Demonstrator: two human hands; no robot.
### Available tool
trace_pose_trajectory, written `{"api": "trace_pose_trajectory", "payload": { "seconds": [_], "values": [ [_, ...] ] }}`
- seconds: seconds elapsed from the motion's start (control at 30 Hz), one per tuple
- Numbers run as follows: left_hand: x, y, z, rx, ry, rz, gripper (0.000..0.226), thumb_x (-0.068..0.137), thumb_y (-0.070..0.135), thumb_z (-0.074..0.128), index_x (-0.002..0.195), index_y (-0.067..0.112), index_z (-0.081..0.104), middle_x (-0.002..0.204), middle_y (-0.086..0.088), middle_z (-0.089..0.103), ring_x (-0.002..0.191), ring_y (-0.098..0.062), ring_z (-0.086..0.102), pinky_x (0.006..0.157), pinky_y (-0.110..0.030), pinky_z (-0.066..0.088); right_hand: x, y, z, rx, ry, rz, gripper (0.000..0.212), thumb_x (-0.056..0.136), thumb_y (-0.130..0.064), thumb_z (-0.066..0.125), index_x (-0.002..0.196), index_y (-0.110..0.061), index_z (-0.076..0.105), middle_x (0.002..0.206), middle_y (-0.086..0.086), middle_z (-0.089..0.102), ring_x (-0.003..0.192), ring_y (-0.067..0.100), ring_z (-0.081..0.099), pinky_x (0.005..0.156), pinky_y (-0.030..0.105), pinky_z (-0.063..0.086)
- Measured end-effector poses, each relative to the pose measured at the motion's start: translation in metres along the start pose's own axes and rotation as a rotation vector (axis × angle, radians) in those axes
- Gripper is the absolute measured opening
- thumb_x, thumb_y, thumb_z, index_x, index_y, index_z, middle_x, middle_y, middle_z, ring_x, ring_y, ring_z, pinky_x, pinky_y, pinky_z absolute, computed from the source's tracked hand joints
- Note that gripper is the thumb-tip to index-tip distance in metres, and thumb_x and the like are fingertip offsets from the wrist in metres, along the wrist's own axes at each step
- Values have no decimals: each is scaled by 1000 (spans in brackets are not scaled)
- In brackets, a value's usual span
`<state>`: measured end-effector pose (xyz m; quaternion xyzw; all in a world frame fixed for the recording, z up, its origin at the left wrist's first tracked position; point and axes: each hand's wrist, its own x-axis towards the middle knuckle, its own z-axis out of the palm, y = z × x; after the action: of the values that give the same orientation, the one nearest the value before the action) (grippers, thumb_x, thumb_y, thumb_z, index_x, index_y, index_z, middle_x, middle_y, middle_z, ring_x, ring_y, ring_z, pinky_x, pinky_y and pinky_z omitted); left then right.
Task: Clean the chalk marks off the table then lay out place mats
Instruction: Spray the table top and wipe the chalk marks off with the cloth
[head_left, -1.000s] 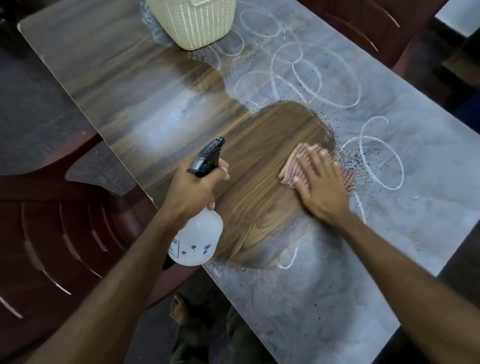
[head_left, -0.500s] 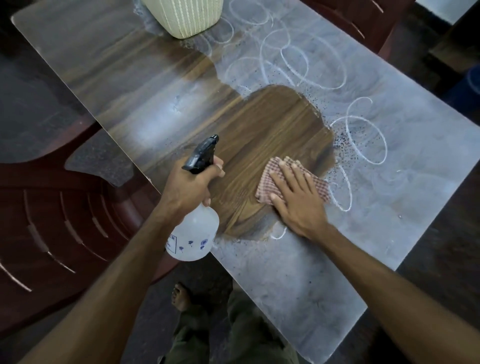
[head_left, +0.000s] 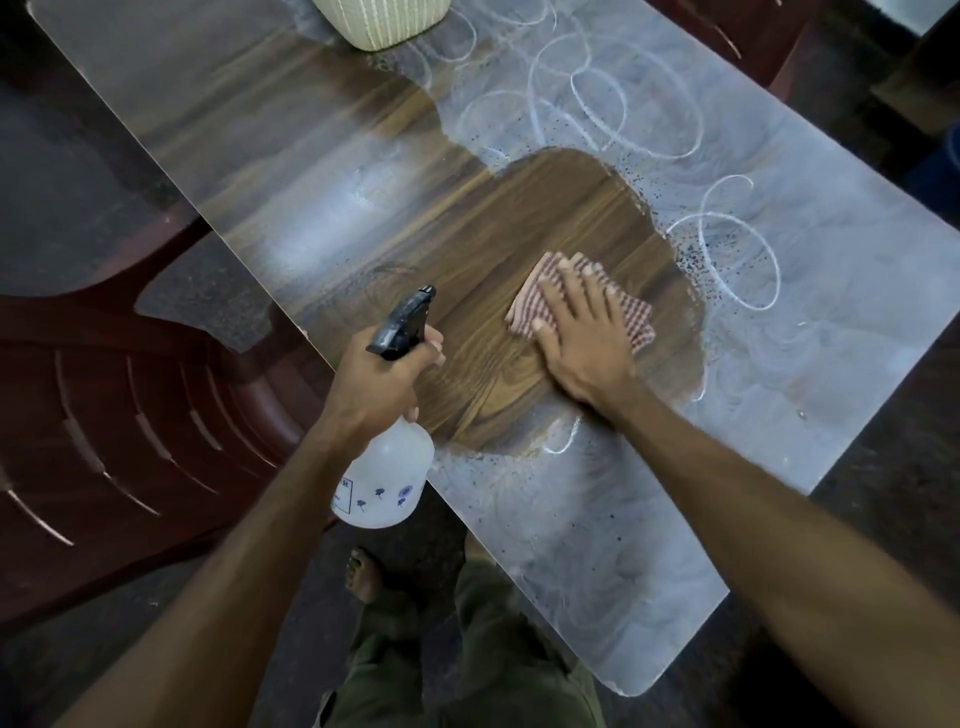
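Observation:
A long wooden table (head_left: 311, 171) runs diagonally through the view. White chalk loops (head_left: 727, 244) and grey chalk haze cover its right and near parts; a wiped patch in the middle shows bare wood grain. My right hand (head_left: 582, 332) presses flat, fingers straight, on a folded red-and-white checked cloth (head_left: 540, 301) inside that wiped patch. My left hand (head_left: 374, 384) grips the neck of a white spray bottle (head_left: 384, 483) with a black trigger head (head_left: 402, 325), held over the table's near-left edge.
A cream ribbed basket (head_left: 379, 21) stands at the table's far end. A dark red plastic chair (head_left: 119, 415) sits to the left, another (head_left: 737, 31) beyond the far right edge. My bare foot (head_left: 363, 574) and green trousers show below.
My right hand has slid the cloth leftward and nearer, from the chalk loop at the patch's right edge into the wiped wood. The left hand with the bottle has stayed put.

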<state>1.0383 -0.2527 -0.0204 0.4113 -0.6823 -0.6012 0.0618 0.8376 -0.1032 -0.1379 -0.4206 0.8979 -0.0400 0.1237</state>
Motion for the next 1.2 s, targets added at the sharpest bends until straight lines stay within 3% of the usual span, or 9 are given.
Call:
{"api": "trace_pose_trajectory", "payload": {
  "seconds": [0.1, 0.2, 0.3, 0.47, 0.7, 0.87, 1.0, 1.1, 1.2],
  "values": [
    [-2, 0, 1, -12, -1, 2, 9, 94, 12, 60, 97, 7, 66, 97, -12, 71, 31, -15, 46, 50, -33, 47, -53, 8, 9, -4, -27, -95, 63, 101, -55, 11, 159, -28, 10, 167, -1, 1, 153, 22, 1, 124, 42, 0],
    [-4, -2, -1, -23, 3, 2, 7, 94, 13, 61, 97, 9, 66, 97, -12, 72, 32, -15, 46, 54, -39, 50, -72, 40, 7, 4, -32, -38, 63, 100, -58, 9, 158, -33, 9, 167, -3, 0, 153, 19, -1, 123, 44, 1],
    [-6, -7, -1, -12, 5, -1, 7, 93, 14, 61, 97, 9, 66, 96, -9, 72, 33, -14, 47, 65, -46, 54, -38, 62, -4, 33, 10, 121, 64, 99, -58, 10, 158, -33, 10, 167, -1, 0, 153, 20, -3, 123, 43, -4],
    [-11, -15, 2, -2, 14, -11, 6, 93, 13, 62, 96, 9, 66, 97, -10, 72, 33, -14, 47, 55, -35, 51, 26, 37, -12, 60, 37, 257, 65, 101, -55, 14, 159, -26, 8, 167, 7, -2, 153, 29, -3, 123, 50, -3],
    [-26, -14, 7, -4, 23, -10, 5, 91, 10, 62, 93, 8, 66, 97, -13, 71, 33, -13, 47, 51, -34, 49, -12, -7, 2, 45, 13, -32, 56, 105, -45, 25, 158, -27, 18, 167, -1, 7, 153, 24, 5, 123, 44, 3],
    [-51, -23, 7, 13, 20, -11, 4, 90, 8, 62, 90, 7, 66, 91, -24, 67, 34, -13, 47, 42, -26, 44, -8, -2, -7, 202, 3, -60, 50, 107, -36, 31, 155, -25, 29, 166, -2, 14, 153, 24, 8, 122, 44, 3],
    [-80, -42, 11, 47, -2, -28, 3, 90, 11, 63, 88, 10, 66, 64, -14, 62, 34, -17, 47, 44, -25, 42, -8, 2, -14, 369, -25, -63, 47, 107, -32, 33, 153, -21, 34, 165, -1, 17, 153, 22, 7, 122, 44, 0],
    [-105, -61, 15, 55, -10, -43, 7, 90, 15, 64, 90, 8, 64, 62, -18, 58, 33, -16, 49, 44, -31, 45, -15, 8, -14, 359, -45, -76, 48, 107, -33, 33, 154, -21, 34, 165, -2, 16, 153, 22, 6, 122, 46, 0],
    [-137, -81, 24, 64, -9, -69, 9, 90, 16, 64, 87, 8, 63, 56, -12, 55, 32, -15, 48, 41, -24, 41, -36, 14, -6, 295, -19, -114, 48, 107, -35, 33, 153, -24, 34, 165, -1, 16, 153, 23, 7, 122, 48, 2]
  ]
}}
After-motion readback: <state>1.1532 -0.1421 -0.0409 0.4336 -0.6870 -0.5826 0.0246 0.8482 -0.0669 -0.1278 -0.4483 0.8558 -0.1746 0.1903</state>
